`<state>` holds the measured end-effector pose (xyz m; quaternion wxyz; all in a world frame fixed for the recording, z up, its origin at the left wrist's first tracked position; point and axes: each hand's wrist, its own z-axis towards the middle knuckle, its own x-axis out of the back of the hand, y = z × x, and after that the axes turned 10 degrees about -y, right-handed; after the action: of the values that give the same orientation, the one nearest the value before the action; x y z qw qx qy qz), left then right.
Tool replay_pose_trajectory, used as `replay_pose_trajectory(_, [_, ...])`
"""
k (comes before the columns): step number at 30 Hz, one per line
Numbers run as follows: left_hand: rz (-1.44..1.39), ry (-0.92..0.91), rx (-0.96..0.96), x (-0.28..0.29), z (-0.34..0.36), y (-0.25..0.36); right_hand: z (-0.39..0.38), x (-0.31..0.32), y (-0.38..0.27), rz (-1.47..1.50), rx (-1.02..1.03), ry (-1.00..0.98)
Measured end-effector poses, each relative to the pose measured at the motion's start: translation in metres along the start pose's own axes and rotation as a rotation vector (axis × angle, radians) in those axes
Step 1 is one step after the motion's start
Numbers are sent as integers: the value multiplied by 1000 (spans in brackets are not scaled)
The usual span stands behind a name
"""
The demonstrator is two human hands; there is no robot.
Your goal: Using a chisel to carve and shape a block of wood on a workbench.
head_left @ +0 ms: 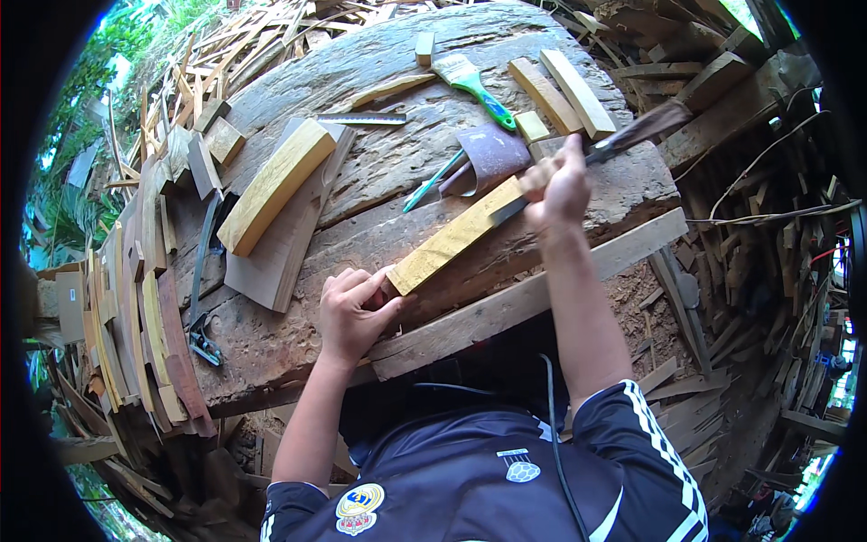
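Observation:
A squared yellow wooden block point(456, 237) lies slantwise on the weathered wooden bench. My left hand point(354, 312) is closed round its near end, thumb on one side and fingers on the other. Over the far end, my right hand point(557, 188) grips a long, flat, dark tool point(623, 137) by its middle. One dark tip of it touches the block; the other end, brown and blurred, points up to the right. Motion blur hides whether it is a blade or a file. Curled purple sandpaper point(492, 155) and a teal pencil-like stick point(433, 181) lie just beyond the block.
A green-handled brush point(474, 88), a saw blade point(361, 118) and several wood pieces lie farther back. To the left are a curved yellow block point(275, 187) on a brown board point(287, 244) and a bow-shaped tool point(204, 271). Scrap wood surrounds the bench point(379, 194).

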<state>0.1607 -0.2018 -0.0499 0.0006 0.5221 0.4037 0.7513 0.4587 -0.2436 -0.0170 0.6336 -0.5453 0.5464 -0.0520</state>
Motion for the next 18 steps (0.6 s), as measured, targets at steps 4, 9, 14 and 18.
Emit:
replay_pose_trajectory(4, [49, -29, 9, 1, 3, 6, 6, 9, -14, 1, 48, 37])
replay_pose_trajectory(9, [27, -10, 10, 0, -1, 2, -49, -28, 44, 93, -135, -119])
replay_pose_trajectory(14, [67, 36, -23, -2, 3, 5, -26, -11, 13, -1, 7, -2])
replay_pose_trajectory(18, [77, 26, -18, -1, 2, 2, -56, -27, 43, 34, -46, -90])
